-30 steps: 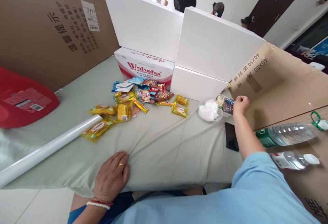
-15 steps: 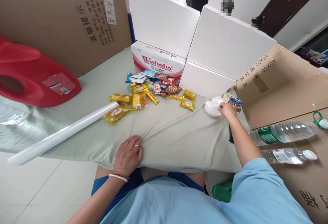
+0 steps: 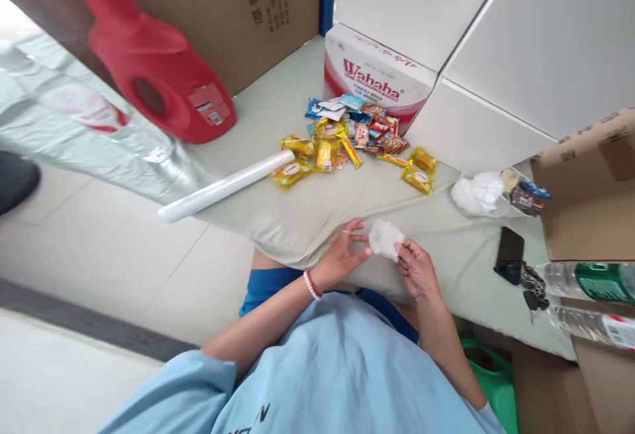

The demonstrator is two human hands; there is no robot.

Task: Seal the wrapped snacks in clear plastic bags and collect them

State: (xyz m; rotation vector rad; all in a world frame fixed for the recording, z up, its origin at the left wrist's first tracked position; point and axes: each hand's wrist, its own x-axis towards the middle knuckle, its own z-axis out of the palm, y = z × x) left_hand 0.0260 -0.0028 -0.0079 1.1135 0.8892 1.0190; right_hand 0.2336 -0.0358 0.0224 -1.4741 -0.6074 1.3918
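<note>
My right hand [image 3: 417,267] pinches a small, crumpled, thin white plastic bag [image 3: 385,238] by its right edge, above the front of the cloth-covered table. My left hand [image 3: 346,253] is open just left of the bag, fingers apart and pointing towards it; whether a fingertip touches it I cannot tell. Farther back lie yellow-wrapped cakes [image 3: 326,155] and a heap of small snack packets [image 3: 361,135]. Two more yellow packets [image 3: 417,180] rest apart to the right. A shallow white container [image 3: 506,211] at the right holds a white plastic bundle [image 3: 477,191] and dark packets [image 3: 526,199].
A white roll [image 3: 225,186] and a red jug [image 3: 163,83] stand to the left. A Wahaba-style printed box [image 3: 380,77] and white panels [image 3: 496,116] line the back. At right are a phone [image 3: 509,255], keys [image 3: 533,286], water bottles [image 3: 590,280] and cardboard [image 3: 585,216].
My right hand has come back from the container with the white bag pinched in it. My left hand has lifted off the table and opened beside it. The view has swung right and downwards.
</note>
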